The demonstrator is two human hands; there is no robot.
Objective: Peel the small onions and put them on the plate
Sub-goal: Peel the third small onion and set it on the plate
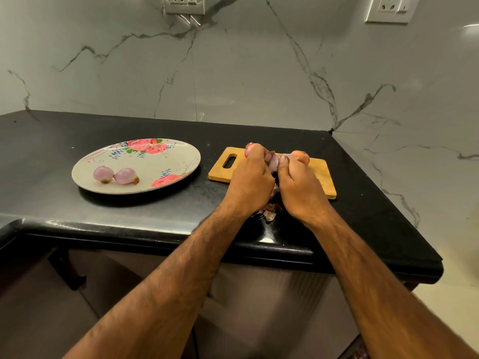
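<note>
Head cam: counter (51,156) front edge just under my wrists; open strip btwn plate (155,164) and board (320,172). L hand (250,182) and R hand (300,187) both pinch one small onion (273,161), held btwn them over the board; two peeled onions (126,176) on plate.

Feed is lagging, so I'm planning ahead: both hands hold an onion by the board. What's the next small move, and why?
Probably pull the loose skin off the onion pinched between left hand and right hand: purple flaps hang from it, so it looks only partly peeled. After that it can join the two peeled onions on the plate.
</note>
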